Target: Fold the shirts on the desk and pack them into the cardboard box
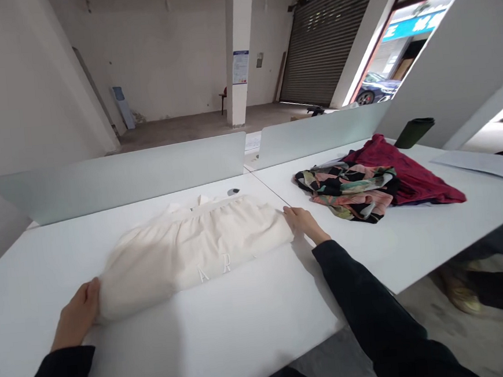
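A cream garment (195, 245) with raised letters, an A and an R among them, lies folded into a wide bundle on the white table (245, 328). Gathers run along its upper part, and small ties or straps poke out at the back. My left hand (77, 314) is closed on its left end, fingers partly hidden behind the cloth. At the opposite end my right hand (305, 225) pinches the right edge between thumb and fingers. What kind of garment it is I cannot tell.
Right of my right hand lie a crumpled patterned cloth (351, 189) and a dark red garment (411, 170). A frosted divider (145, 170) runs along the table's back. Farther right are a dark green roll-like object (415, 132), white sheets (476, 165) and part of another person.
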`<control>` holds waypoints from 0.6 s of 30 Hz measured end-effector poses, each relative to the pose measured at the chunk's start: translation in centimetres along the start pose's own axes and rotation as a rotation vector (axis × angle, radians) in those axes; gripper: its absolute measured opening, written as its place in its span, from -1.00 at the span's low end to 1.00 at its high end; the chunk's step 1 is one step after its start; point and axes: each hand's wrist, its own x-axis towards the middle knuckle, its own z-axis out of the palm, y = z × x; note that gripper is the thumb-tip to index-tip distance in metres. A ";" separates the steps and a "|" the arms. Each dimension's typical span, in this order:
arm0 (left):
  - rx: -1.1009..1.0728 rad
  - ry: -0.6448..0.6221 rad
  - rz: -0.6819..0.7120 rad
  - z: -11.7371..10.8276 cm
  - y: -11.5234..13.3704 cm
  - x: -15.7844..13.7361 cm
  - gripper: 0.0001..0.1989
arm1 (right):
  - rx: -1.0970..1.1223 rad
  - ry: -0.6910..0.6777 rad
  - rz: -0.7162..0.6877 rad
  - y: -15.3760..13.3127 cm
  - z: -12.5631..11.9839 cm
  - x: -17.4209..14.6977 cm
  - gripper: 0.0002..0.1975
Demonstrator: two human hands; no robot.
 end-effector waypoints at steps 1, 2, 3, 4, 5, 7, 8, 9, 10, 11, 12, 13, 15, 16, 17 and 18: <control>-0.001 -0.053 -0.015 -0.3 0.6 0.7 -0.42 | -0.001 -0.009 -0.002 -0.4 -0.1 0.7 -0.54; -0.001 -0.104 -0.027 -0.5 1.3 1.4 -0.41 | 0.000 -0.021 -0.008 -1.0 -0.1 1.4 -0.56; 0.010 -0.127 -0.022 -0.7 2.1 2.0 -0.40 | 0.000 -0.034 -0.014 -1.6 0.0 2.0 -0.59; 0.027 -0.138 -0.011 -0.7 2.8 2.6 -0.39 | -0.001 -0.043 -0.019 -2.1 0.2 2.5 -0.61; 0.047 -0.143 0.006 -0.6 3.5 3.0 -0.38 | -0.004 -0.049 -0.024 -2.7 0.5 2.9 -0.64; 0.081 -0.135 0.031 0.0 4.3 3.4 -0.38 | -0.016 -0.050 -0.028 -3.4 1.1 3.4 -0.68; 0.094 -0.127 0.033 0.3 4.4 3.4 -0.38 | -0.025 -0.046 -0.025 -3.5 1.4 3.5 -0.70; 0.106 -0.116 0.025 0.6 4.5 3.2 -0.37 | -0.035 -0.041 -0.019 -3.4 1.6 3.6 -0.71; 0.116 -0.106 0.005 0.9 4.5 2.9 -0.37 | -0.046 -0.035 -0.012 -3.2 1.8 3.6 -0.72; 0.127 -0.096 -0.021 1.1 4.5 2.6 -0.36 | -0.056 -0.030 -0.003 -3.0 1.8 3.6 -0.72; 0.141 -0.089 -0.047 1.1 4.5 2.2 -0.34 | -0.065 -0.025 0.005 -2.7 1.8 3.5 -0.71; 0.151 -0.087 -0.070 1.1 4.6 1.7 -0.33 | -0.072 -0.021 0.010 -2.4 1.8 3.4 -0.71; 0.151 -0.092 -0.105 0.9 4.9 1.0 -0.32 | -0.080 -0.014 0.008 -2.0 1.7 3.3 -0.71; 0.145 -0.098 -0.112 0.8 5.2 0.7 -0.32 | -0.082 -0.011 0.003 -2.0 1.6 3.2 -0.70; 0.141 -0.100 -0.116 0.7 5.4 0.5 -0.32 | -0.081 -0.008 -0.005 -2.0 1.5 3.1 -0.70; 0.139 -0.102 -0.118 0.6 5.6 0.4 -0.33 | -0.079 -0.007 -0.015 -2.1 1.4 3.0 -0.70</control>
